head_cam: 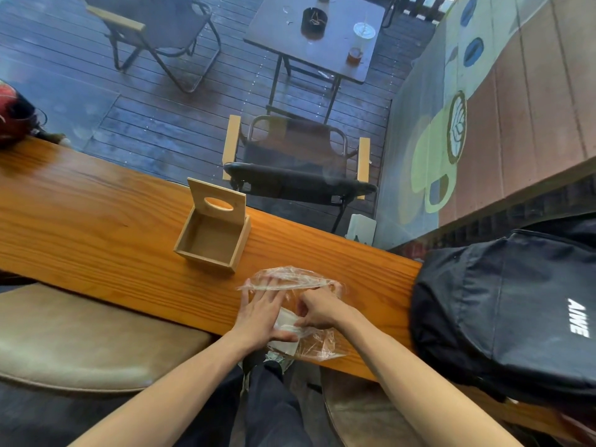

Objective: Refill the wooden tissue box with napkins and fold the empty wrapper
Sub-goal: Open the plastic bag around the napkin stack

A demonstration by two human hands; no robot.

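The left hand (pixel 261 312) presses flat on the wrapper (pixel 290 279); the right hand (pixel 319 309) keeps a pinching grip on the napkins (pixel 285 321) (half sheathed), so a hasty pull could scatter them.

Wood counter (pixel 96 201), deck floor (pixel 167 124), folding chairs (pixel 296 159)

Tabletop (pixel 96 204), frame centre: one wooden tissue box (pixel 209 240), one clear plastic wrapper (pixel 290 277), one napkin stack (pixel 285 319), one black backpack (pixel 516 311). Upper frame: two folding chairs (pixel 154 27) (pixel 300 175), one square table (pixel 280 37), one ashtray (pixel 313 22), one lidded cup (pixel 363 35), one small glass (pixel 354 55). Lower frame: two cushioned seats (pixel 80 343) (pixel 354 411).
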